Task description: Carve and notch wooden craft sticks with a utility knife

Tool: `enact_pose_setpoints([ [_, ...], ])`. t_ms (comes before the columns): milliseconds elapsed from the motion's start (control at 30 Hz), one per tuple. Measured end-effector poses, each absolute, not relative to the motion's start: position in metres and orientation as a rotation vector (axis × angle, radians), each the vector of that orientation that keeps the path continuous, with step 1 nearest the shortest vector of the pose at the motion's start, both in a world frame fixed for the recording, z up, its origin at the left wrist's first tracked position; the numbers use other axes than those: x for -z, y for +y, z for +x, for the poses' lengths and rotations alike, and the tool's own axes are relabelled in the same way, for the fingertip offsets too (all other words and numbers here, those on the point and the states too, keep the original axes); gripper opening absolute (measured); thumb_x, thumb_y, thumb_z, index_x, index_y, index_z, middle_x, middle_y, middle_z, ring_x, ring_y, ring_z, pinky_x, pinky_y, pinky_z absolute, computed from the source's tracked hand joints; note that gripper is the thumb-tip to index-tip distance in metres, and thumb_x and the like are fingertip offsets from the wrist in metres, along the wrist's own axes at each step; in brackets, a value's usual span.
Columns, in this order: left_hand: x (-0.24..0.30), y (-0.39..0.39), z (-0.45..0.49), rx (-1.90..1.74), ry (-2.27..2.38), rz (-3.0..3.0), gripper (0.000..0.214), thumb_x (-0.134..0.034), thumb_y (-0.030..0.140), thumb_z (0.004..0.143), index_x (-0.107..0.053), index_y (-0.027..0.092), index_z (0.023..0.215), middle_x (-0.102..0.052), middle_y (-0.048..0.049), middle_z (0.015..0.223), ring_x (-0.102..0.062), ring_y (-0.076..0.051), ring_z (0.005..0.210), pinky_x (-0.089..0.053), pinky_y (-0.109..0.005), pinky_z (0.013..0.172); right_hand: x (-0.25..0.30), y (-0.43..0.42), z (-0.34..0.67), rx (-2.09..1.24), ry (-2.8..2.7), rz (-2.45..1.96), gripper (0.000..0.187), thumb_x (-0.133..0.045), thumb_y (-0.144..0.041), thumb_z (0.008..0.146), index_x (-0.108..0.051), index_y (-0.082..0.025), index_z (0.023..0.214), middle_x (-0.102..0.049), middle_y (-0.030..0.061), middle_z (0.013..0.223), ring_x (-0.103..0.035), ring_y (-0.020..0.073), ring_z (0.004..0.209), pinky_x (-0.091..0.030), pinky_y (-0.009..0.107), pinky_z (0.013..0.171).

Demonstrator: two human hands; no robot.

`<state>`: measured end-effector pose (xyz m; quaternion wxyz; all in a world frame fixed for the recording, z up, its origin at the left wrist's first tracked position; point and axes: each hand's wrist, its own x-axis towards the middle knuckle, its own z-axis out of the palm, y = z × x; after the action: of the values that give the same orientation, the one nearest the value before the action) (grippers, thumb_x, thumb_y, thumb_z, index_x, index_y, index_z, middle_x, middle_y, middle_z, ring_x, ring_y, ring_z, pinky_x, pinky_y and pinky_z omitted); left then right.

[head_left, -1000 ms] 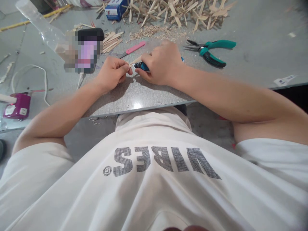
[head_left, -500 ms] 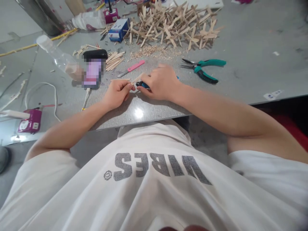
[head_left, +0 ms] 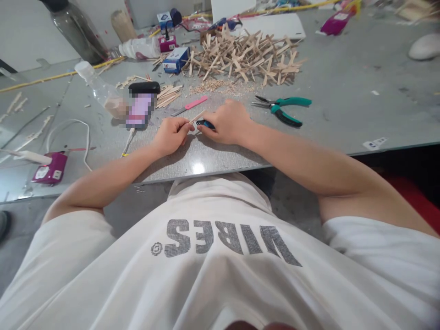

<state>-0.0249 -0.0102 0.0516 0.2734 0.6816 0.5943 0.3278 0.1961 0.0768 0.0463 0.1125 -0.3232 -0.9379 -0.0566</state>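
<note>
My left hand (head_left: 173, 135) is closed, pinching a thin wooden craft stick (head_left: 197, 116) that slants up toward the right hand. My right hand (head_left: 227, 121) is wrapped around a blue-and-black tool (head_left: 206, 124), its end close to the left fingertips; the grip hides most of it, so its exact kind does not show. Just beyond the hands lies a pink-handled craft knife (head_left: 195, 102). Green-handled pliers (head_left: 282, 110) rest with jaws apart to the right. Flat loose sticks (head_left: 168, 96) are stacked behind my left hand.
Behind the hands is a large heap of crossed sticks (head_left: 244, 55), with wood crumbs (head_left: 220, 87) before it. A blue box (head_left: 176, 60), a phone (head_left: 139, 111) on a white cable and a tilted plastic bottle (head_left: 99, 89) stand to the left. The table's front edge (head_left: 213, 173) is close to my shirt.
The camera view has tilted up, showing more of the table's back. The stick in my left hand now points more clearly up and right. Both hands keep their hold, close together.
</note>
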Motion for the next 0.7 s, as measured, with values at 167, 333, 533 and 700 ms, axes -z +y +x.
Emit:
enact_pose_setpoints([
  [167, -0.0513, -0.0082, -0.0281, -0.835, 1.568, 1.881, 0.028, -0.059, 0.022, 0.109, -0.073, 0.023, 0.084, -0.054, 0.0046, 0.053, -0.045, -0.015, 0.051, -0.033, -0.031, 0.056, -0.0481, 0.0733, 0.1949, 0.184, -2.785, -0.960, 0.061, -0.040, -0.061, 0.117, -0.085, -0.025, 0.138, -0.085, 0.0148, 0.104, -0.074, 0.0356, 0.097, -0.043, 0.052, 0.099],
  [333, -0.0514, -0.0071, -0.0320, -0.818, 1.541, 1.962, 0.029, -0.061, 0.019, 0.106, -0.070, 0.021, 0.078, -0.052, 0.0038, 0.055, -0.044, -0.015, 0.055, -0.032, -0.031, 0.058, -0.0516, 0.0700, 0.1958, 0.176, -2.846, -0.917, 0.063, -0.038, -0.058, 0.119, -0.082, -0.018, 0.137, -0.085, 0.0175, 0.107, -0.072, 0.0335, 0.094, -0.042, 0.053, 0.103],
  [533, -0.0562, -0.0097, -0.0313, -0.831, 1.477, 1.738, 0.029, -0.057, 0.016, 0.109, -0.071, 0.020, 0.084, -0.047, 0.0065, 0.050, -0.035, -0.012, 0.048, -0.026, -0.027, 0.053, -0.0485, 0.0716, 0.1979, 0.130, -2.785, -0.873, 0.070, -0.031, -0.066, 0.120, -0.080, -0.018, 0.132, -0.084, 0.0172, 0.109, -0.070, 0.0361, 0.101, -0.041, 0.057, 0.110],
  [700, -0.0584, -0.0100, -0.0272, -0.916, 1.460, 1.653, 0.032, -0.056, 0.013, 0.111, -0.074, 0.020, 0.085, -0.046, 0.0066, 0.049, -0.033, -0.011, 0.047, -0.027, -0.026, 0.053, -0.0488, 0.0716, 0.1969, 0.207, -2.763, -0.905, 0.070, -0.031, -0.065, 0.122, -0.079, -0.016, 0.134, -0.083, 0.0187, 0.114, -0.071, 0.0368, 0.105, -0.041, 0.056, 0.108],
])
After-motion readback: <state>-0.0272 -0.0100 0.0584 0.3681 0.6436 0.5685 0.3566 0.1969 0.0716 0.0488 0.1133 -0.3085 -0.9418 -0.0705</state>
